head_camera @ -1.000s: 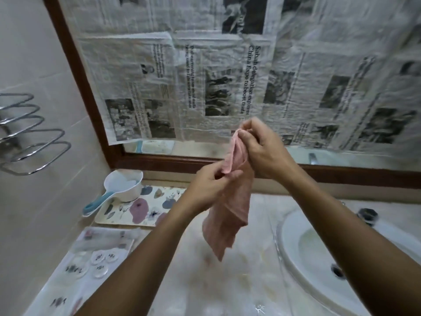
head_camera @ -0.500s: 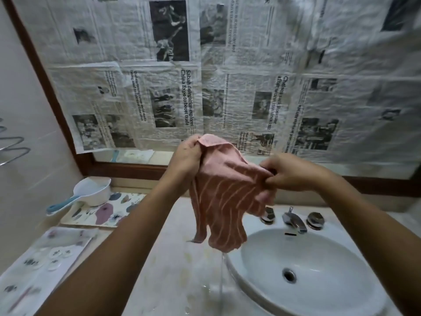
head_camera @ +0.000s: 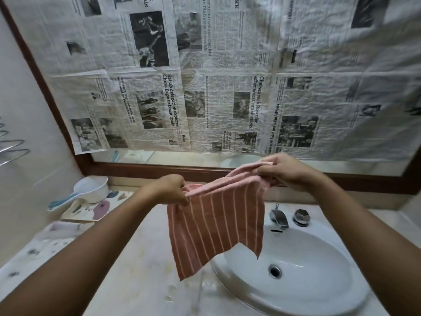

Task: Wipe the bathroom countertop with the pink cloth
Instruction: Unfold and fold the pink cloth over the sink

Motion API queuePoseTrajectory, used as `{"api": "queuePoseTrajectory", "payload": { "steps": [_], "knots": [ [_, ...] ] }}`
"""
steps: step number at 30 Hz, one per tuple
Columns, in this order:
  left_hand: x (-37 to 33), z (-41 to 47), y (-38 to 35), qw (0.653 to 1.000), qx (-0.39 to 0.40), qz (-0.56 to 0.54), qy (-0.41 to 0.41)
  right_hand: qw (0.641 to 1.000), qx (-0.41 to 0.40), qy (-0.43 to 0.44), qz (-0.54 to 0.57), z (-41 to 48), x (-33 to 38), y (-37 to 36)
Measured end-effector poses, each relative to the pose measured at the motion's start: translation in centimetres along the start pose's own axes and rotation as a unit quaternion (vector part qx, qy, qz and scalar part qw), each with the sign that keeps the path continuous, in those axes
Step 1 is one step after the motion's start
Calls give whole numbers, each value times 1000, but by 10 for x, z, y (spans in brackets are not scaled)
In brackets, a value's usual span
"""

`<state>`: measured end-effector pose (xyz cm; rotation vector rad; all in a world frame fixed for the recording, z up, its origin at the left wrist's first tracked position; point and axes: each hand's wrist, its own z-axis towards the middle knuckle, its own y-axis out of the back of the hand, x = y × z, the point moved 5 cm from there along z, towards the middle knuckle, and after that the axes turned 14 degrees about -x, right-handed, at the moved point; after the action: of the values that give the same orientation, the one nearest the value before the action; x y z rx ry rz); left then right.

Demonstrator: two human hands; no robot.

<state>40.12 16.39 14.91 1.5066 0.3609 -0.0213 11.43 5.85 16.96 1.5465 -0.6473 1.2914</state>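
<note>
Holding pink cloth (head_camera: pixel 216 224) spread in air, head view: your left hand (head_camera: pixel 172 190) pinches left top corner, your right hand (head_camera: pixel 282 171) grips bunched right edge, higher. Cloth hangs above countertop (head_camera: pixel 141 270) and left rim of sink (head_camera: pixel 296 281), touching neither. Faucet (head_camera: pixel 279 216) just right of cloth.

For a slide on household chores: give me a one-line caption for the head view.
Left hand and right hand hold the pink cloth spread in the air above countertop and sink.
</note>
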Motion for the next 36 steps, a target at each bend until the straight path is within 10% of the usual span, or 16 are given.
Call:
{"api": "queuePoseTrajectory", "payload": {
  "steps": [3, 8, 12, 21, 27, 36],
  "knots": [
    [-3, -3, -8, 982, 28, -178, 58, 995, -34, -16, 90, 5, 6, 8],
    [-26, -5, -8, 776, 68, -619, 102, 928, -53, -53, 365, 14, -17, 0],
    [-50, 6, 7, 677, 46, -731, 73, 945, 26, -198, 258, -24, -88, -67],
    [47, -13, -33, 937, -39, -330, 109, 969, -139, -160, 126, -38, -120, -44],
    [54, -25, -37, 912, -82, -374, 146, 968, -243, -48, 29, -30, -71, -9],
    [51, -25, -5, 818, -160, -529, 160, 977, -189, -12, 96, -24, -35, 8]
  ]
}}
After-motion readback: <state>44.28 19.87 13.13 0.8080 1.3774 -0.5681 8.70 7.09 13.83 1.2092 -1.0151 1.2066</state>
